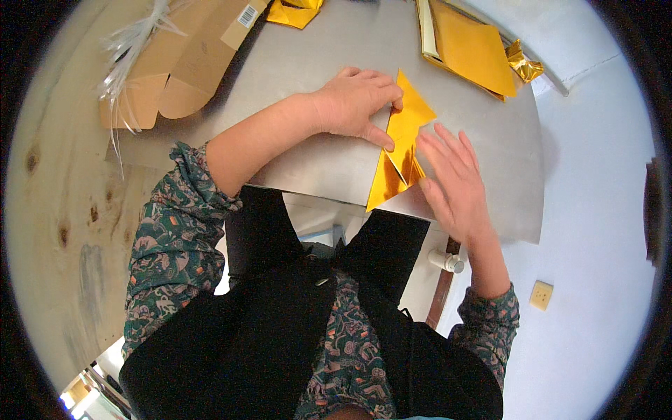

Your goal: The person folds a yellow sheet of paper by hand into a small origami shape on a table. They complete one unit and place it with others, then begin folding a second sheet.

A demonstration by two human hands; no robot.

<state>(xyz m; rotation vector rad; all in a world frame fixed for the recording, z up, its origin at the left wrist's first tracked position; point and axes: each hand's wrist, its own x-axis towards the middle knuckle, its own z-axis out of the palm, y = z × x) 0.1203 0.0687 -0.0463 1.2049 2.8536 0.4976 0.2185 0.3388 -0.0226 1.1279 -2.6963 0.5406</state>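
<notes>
A piece of folded gold foil paper (406,133) lies slantwise on the grey metal tabletop, its ends pointed and a creased, partly raised flap in its lower half. My left hand (357,105) holds the paper's left edge, thumb and fingertips resting on it a little apart. Along the right edge is my right hand (455,175), its fingers stretched out and slightly spread. Those fingertips are close to the paper; whether they touch it I cannot tell.
A stack of gold paper sheets (472,45) and a small folded gold piece (523,64) lie at the far right. More folded gold paper (294,12) sits at the far edge. On the left stands an open cardboard box (189,66) beside clear plastic strips (124,70). A white bottle (446,261) is below the tabletop.
</notes>
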